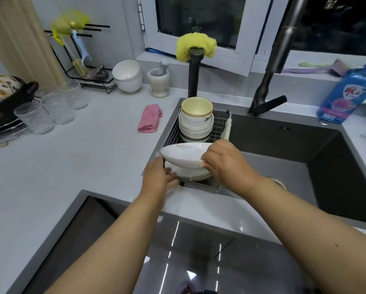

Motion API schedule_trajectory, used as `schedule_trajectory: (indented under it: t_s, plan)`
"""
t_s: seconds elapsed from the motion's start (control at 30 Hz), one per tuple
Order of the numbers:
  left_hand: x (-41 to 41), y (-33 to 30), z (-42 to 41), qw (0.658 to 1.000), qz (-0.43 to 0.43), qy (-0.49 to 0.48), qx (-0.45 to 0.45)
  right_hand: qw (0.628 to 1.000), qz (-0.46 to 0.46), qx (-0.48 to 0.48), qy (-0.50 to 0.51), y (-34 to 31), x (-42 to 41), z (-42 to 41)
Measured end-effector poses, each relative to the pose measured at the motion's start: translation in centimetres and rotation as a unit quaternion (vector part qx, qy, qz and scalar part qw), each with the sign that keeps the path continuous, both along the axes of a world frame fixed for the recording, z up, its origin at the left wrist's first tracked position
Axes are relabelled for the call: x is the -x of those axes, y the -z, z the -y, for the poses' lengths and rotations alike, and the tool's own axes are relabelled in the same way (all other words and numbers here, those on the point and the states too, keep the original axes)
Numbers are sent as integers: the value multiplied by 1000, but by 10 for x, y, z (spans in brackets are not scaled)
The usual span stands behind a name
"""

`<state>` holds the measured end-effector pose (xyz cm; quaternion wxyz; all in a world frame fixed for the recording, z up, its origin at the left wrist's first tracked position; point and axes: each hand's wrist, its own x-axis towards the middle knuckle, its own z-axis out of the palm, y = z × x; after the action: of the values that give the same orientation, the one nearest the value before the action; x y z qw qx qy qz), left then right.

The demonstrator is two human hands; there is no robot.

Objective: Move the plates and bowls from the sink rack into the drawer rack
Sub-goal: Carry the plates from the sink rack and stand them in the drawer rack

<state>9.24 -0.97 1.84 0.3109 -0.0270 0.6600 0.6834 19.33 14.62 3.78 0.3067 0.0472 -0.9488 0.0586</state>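
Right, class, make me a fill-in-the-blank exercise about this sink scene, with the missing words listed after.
1. Both hands, left hand and right hand, hold a white ____ above the plates in the sink rack.
2. The top bowl of the stack in the rack is pale ____ inside.
3. The cloth lying on the counter is ____.
4. A yellow cloth hangs over a black ____.

Missing words: plate; yellow; pink; pipe
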Motion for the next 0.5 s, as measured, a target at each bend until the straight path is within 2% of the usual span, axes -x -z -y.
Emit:
schedule_trajectory:
  t_s: [0.03,0.1,0.27,0.37,0.5]
  plan:
    - [-4,-8,0,993,99,4,-61,1000,-3,-8,-10,-4,-8,5]
    - [-18,-22,5,975,184,6,-125,999,-5,-25,-28,-8,-25,18]
    - [-66,-34,31,973,176,-34,-146,998,24,-41,-49,-14,-73,45]
    - [-100,-35,52,973,162,-47,-154,998,37,36,-27,-19,-104,63]
    - [-142,-41,81,977,128,-74,-155,985,-7,158,69,-23,-140,88]
